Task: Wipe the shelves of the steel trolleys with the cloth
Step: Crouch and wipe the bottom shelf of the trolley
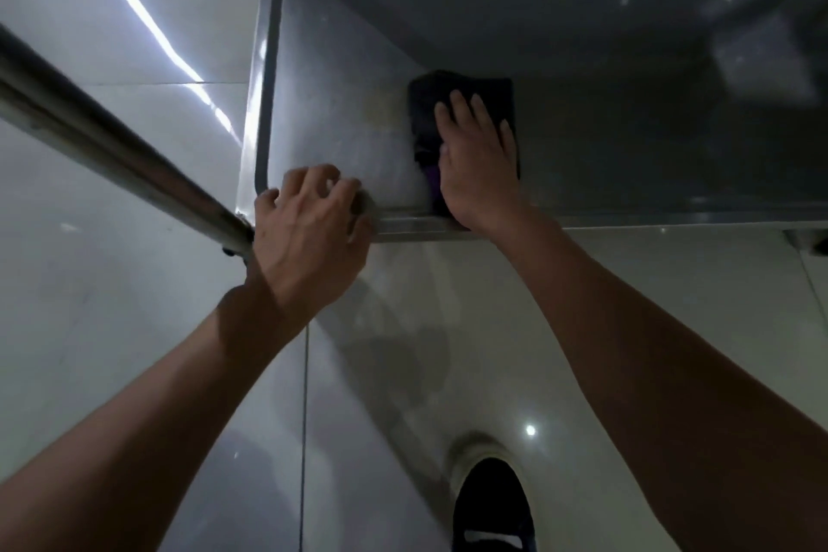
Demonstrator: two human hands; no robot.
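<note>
1 dark cloth (461, 108) lies flat on the trolley shelf (627, 139), left of centre, near the front rim, with a purple patch showing at its near edge. Right hand (477, 157) lies palm-down on top of it, fingers straight and a little spread, pressing it onto the steel; no pinch. Left hand (309, 233) sits at the shelf's front-left corner, fingers curled over the raised front rim (627, 220), thumb on the outer side, grip closed around the rim. Shelf is a shallow steel tray with a raised lip on all visible sides; the right part lies in shadow, the left part is lit. 1 steel tube (112, 139) runs diagonally from upper left down to the corner by the left hand. Below the shelf: glossy pale tiled floor (134, 372), 1 black shoe (493, 506) at bottom centre.
</note>
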